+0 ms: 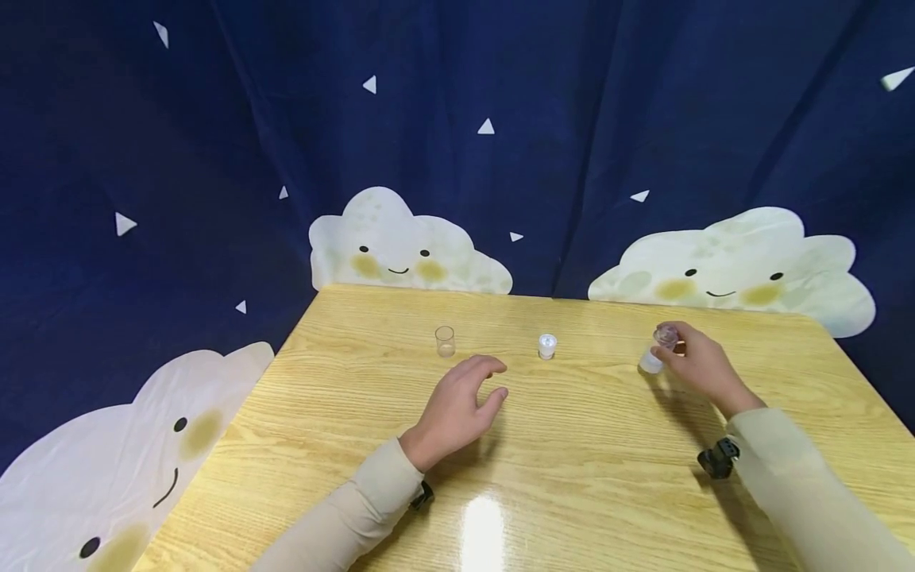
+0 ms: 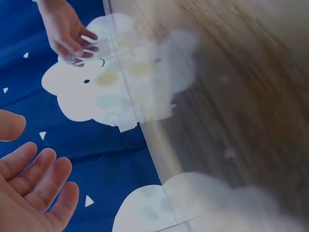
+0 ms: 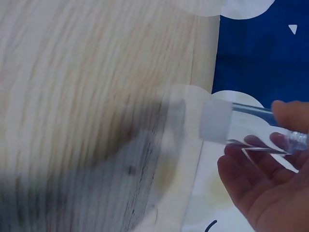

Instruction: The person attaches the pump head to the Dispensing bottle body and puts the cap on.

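My right hand (image 1: pixel 699 367) grips a small clear bottle (image 1: pixel 665 337) at the right side of the table, its frosted white end pointing down toward the wood. In the right wrist view, thumb and fingers hold the bottle (image 3: pixel 251 112) around its clear part, with the white end free. My left hand (image 1: pixel 457 405) hovers over the middle of the table, fingers loosely bent and nothing in its grasp. Beyond it stands a clear open cylinder (image 1: pixel 445 343), like a small cup. A small white piece (image 1: pixel 546 345), cap-like, stands to the right of that cylinder.
The light wooden table (image 1: pixel 572 461) ends at a dark blue curtain (image 1: pixel 529 95) printed with smiling clouds and white triangles. A bright reflection lies on the wood near the front. Each wrist carries a small black camera (image 1: pixel 719 459).
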`<state>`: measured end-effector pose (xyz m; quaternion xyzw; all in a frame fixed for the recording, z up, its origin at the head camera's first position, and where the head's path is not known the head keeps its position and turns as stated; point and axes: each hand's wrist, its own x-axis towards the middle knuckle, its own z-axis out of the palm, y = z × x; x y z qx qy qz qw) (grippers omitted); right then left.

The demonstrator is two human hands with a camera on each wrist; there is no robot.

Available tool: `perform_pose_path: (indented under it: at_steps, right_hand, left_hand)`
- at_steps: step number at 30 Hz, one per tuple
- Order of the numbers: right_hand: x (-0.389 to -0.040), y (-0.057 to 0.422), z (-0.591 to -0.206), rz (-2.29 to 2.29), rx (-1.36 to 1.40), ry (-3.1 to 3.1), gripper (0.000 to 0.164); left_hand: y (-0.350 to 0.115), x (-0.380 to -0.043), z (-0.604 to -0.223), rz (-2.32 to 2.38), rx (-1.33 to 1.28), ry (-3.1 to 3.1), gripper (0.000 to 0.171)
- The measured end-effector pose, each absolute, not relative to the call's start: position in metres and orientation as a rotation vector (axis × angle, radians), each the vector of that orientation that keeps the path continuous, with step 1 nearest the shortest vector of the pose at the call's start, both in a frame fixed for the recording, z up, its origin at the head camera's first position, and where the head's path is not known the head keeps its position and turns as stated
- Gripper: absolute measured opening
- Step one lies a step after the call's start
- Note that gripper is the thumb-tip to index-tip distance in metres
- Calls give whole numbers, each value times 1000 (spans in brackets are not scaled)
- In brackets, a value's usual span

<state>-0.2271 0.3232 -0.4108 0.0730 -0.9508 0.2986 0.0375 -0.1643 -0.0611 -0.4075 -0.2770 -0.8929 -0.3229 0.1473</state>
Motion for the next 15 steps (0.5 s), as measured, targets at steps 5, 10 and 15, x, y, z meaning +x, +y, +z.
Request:
perform_pose_path:
  at_steps: [5, 10, 15]
  right_hand:
    - [-224, 319, -410, 973, 290, -2908, 46]
    - [-221, 316, -407, 1004, 363, -2889, 44]
    - [-220, 316, -406, 997, 404, -2909, 43]
  left_hand:
    - [-63, -164, -407, -928, -787, -2562, 32]
    - [-62, -165, -406, -918, -801, -2548, 31]
    - [-62, -166, -405, -908, -790, -2565, 32]
